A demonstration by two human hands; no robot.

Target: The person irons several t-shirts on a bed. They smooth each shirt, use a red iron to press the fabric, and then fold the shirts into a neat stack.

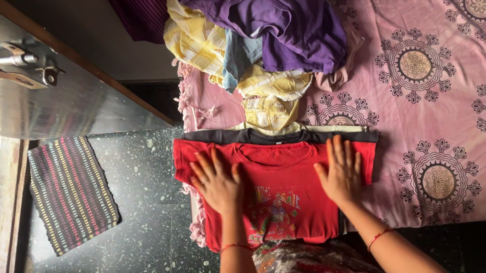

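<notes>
Both hands, left [217, 181] and right [342, 172], press flat, fingers spread, gripping nothing, on red shirt [283, 194]; beyond fingertips, clothes pile [260, 32] could topple.

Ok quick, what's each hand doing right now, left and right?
Left hand: open, flat on the red T-shirt, holding nothing.
Right hand: open, flat on the same shirt, holding nothing.

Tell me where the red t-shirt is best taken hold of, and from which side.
Probably at its sleeve edges: the red t-shirt lies flat, front up, under the left hand and right hand. Each hand could slide outward and pinch its side, since the fabric ends there and lifts free of the dark garment beneath.
</notes>
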